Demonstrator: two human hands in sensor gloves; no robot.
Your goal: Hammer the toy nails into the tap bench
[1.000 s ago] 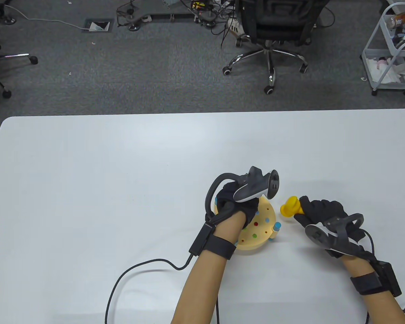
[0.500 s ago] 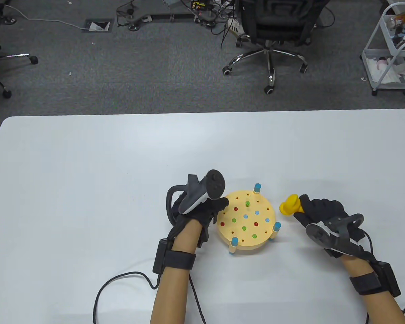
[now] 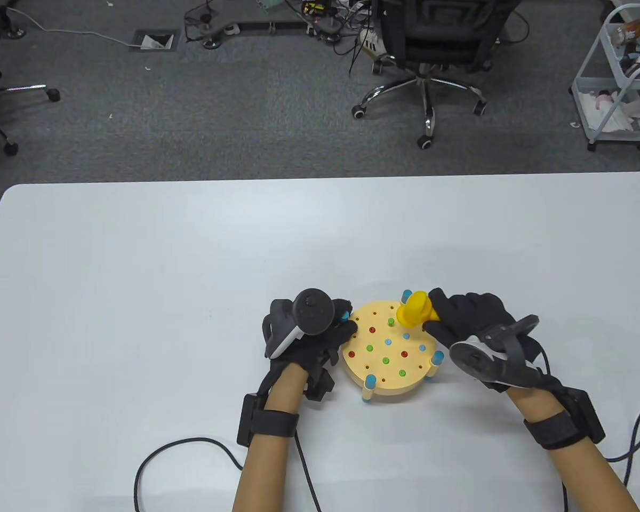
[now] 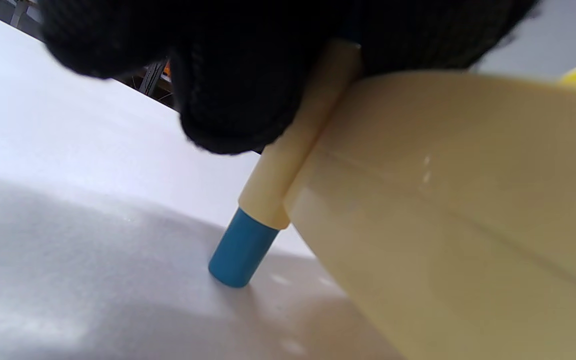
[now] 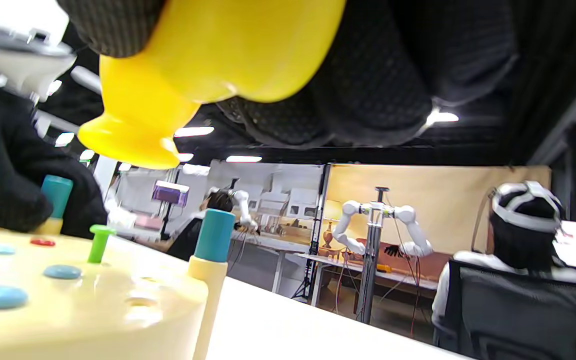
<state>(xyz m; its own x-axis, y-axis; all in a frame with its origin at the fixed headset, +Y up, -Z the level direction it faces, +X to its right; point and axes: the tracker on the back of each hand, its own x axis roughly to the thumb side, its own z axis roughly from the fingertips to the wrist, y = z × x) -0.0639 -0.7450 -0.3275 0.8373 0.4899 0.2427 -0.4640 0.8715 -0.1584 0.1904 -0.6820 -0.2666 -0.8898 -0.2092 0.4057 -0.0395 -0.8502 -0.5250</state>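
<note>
Black knit gloves, grey-and-white trackers [image 3: 298, 325] on the hand backs, black wrist straps [image 3: 271, 424], trailing black cables [image 3: 160, 458].

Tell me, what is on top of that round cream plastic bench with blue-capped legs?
On the round cream bench: flat red, green and blue nail heads, one green nail standing proud. The yellow toy hammer, gripped by the right hand, hovers above, hiding a patch.

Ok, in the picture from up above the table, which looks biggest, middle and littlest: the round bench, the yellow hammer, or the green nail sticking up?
1. The round bench, by far.
2. The yellow hammer, partly hidden in the right hand.
3. The green nail, tiny.
</note>
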